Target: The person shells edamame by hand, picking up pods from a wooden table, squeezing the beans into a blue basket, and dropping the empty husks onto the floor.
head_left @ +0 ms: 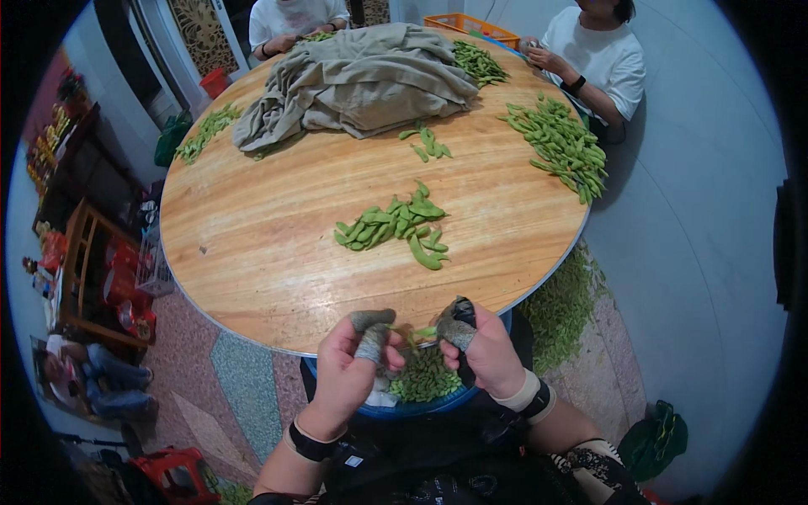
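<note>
Green soybean pod (418, 334), small and flat, is held between both hands just over the near rim of the round pale wooden table (252, 244). Left hand (353, 362): closed on one end of the pod, thumb and forefinger capped with grey cloth fingertip covers (371, 330). Right hand (481, 349): closed on the other end, likewise capped, dark band at the wrist.

Step in hand, as judged: the pod is being split open over the blue plastic basin (421, 410), which sits below the table rim at the person's lap and holds a heap of green pods or beans; which of the two cannot be told. Next move would call for a firm pinch and pull apart, kept above the basin.

Relative to the table: a loose pile of green pods (394, 225) lies at its middle, nearest the hands. A crumpled grey-beige cloth (362, 80) covers the far side. Further pod heaps (560, 143) lie along its right edge and at the far left.

Two other people in white shirts sit at the far side. Floor right of the table is strewn with green pod waste (562, 307); wooden shelving stands to its left.
</note>
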`<state>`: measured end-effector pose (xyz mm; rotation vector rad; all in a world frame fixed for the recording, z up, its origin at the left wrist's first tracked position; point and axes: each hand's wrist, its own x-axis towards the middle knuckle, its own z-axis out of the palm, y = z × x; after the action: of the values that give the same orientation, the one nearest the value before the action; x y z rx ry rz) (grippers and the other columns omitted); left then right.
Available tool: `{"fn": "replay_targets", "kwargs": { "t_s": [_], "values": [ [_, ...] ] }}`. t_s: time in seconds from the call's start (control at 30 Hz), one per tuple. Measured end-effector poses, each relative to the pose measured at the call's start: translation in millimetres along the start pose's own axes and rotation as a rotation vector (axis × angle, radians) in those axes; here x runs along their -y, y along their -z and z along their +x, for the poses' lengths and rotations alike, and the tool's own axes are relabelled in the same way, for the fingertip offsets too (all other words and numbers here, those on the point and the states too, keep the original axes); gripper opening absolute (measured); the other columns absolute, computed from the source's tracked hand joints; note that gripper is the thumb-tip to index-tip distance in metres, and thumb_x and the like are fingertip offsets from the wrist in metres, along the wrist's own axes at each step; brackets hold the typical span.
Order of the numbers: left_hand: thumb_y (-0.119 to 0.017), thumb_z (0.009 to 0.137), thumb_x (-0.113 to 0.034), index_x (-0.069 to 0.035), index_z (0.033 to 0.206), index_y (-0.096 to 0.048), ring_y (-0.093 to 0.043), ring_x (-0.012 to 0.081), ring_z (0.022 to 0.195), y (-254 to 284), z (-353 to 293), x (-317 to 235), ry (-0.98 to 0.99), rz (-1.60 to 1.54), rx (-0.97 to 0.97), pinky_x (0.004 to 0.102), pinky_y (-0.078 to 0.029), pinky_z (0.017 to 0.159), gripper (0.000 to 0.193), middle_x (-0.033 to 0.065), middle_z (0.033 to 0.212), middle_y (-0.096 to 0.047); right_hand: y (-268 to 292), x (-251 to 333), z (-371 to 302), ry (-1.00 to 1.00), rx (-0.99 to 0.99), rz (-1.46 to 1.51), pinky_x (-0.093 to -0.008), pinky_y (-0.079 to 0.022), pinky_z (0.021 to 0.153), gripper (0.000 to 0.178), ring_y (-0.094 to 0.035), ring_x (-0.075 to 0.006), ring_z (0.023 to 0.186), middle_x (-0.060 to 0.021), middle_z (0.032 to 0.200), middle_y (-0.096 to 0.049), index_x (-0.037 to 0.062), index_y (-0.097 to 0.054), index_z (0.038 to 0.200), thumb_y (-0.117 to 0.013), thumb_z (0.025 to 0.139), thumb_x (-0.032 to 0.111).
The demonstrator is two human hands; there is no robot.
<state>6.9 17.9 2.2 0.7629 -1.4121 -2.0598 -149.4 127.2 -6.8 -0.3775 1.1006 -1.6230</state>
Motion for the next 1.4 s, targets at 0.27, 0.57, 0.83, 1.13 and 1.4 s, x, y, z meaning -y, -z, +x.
{"fn": "replay_targets", "kwargs": {
  "t_s": [0.27, 0.57, 0.83, 1.13, 1.4],
  "values": [
    [-0.055, 0.091, -0.005, 0.002, 0.102, -0.065, -0.062, 0.0121, 0.063, 11.8, 11.3, 5.2, -0.349, 0.548, 0.072, 0.0221, -0.050, 0.059, 0.016, 0.0073, 0.084, -0.066, 0.3, 1.5, 1.2, 0.093, -0.017, -0.031, -0.0220, -0.040, 0.049, 0.007, -0.047, -0.0074, 0.056, -0.0008, 0.069, -0.052, 0.0027, -0.054, 0.095, -0.054, 0.088, 0.004],
    [-0.052, 0.077, 0.012, -0.001, 0.113, -0.063, -0.068, 0.0154, 0.074, -0.1, -26.0, -0.4, -0.145, 0.875, 0.327, 0.0241, -0.054, 0.068, 0.040, 0.0132, 0.094, -0.067, 3.9, 1.6, 2.8, 0.074, -0.014, -0.092, -0.0214, -0.038, 0.047, 0.009, -0.045, -0.0067, 0.052, 0.0005, 0.064, -0.049, 0.0024, -0.057, 0.095, -0.060, 0.091, 0.010],
    [-0.051, 0.074, 0.009, -0.005, 0.111, -0.062, -0.068, 0.0263, 0.084, -5.6, -30.7, -8.1, -0.260, 0.797, 0.280, 0.0318, -0.054, 0.070, 0.041, 0.0133, 0.102, -0.066, 5.0, -0.9, 2.2, 0.110, -0.009, -0.180, -0.0210, -0.037, 0.047, 0.011, -0.045, -0.0069, 0.050, 0.0003, 0.061, -0.050, 0.0021, -0.057, 0.094, -0.061, 0.091, 0.012],
    [-0.049, 0.082, 0.006, 0.004, 0.117, -0.057, -0.058, 0.0122, 0.083, -4.4, -27.0, 5.7, -0.068, 0.445, 0.109, 0.0263, -0.049, 0.079, 0.036, 0.0050, 0.092, -0.061, -3.6, 5.4, -11.5, 0.144, 0.056, -0.336, -0.0198, -0.040, 0.049, 0.012, -0.049, -0.0038, 0.057, 0.0028, 0.076, -0.056, 0.0020, -0.056, 0.096, -0.063, 0.088, 0.009],
    [-0.062, 0.078, -0.006, -0.002, 0.097, -0.066, -0.059, 0.0282, 0.071, -6.1, -18.1, 7.4, -0.184, 0.591, 0.093, 0.0343, -0.047, 0.065, 0.020, 0.0138, 0.077, -0.058, -11.4, 3.4, -18.9, 0.708, -0.218, -0.950, -0.0260, -0.045, 0.052, 0.018, -0.056, -0.0100, 0.059, -0.0051, 0.075, -0.061, 0.0020, -0.062, 0.093, -0.072, 0.081, 0.011]
  ]
}}
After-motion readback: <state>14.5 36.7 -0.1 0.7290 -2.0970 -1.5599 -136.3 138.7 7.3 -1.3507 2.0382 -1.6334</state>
